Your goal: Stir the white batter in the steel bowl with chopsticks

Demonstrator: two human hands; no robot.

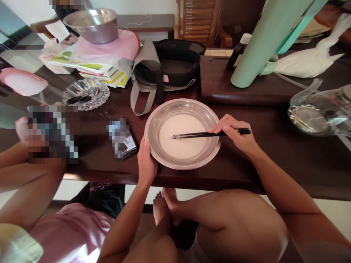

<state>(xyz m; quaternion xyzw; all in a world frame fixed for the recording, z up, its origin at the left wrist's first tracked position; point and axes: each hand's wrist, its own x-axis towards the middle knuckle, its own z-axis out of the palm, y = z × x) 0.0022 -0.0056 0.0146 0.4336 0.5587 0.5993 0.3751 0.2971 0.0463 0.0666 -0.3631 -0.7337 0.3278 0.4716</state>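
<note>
A wide metal bowl (153, 153) stands at the table's front edge, with a milky white liquid (181, 124) in it. My left hand (147, 160) grips the bowl's left rim, thumb at the side; the fingers underneath are partly hidden. Black chopsticks (197, 135) are pinched together in my right hand (236, 133) over the bowl's right rim. Their silvery tips reach the white liquid near the middle of the bowl. A phone (128, 146) with a lit screen lies on the table left of my left hand.
Behind the bowl sits a black and grey bag (175, 62). A glass dish (93, 93), stacked books (115, 76) and another metal bowl (95, 27) are at left. To the right are a green cylinder (260, 47) and a clear container (309, 118). Another person's hand (22, 129) is at far left.
</note>
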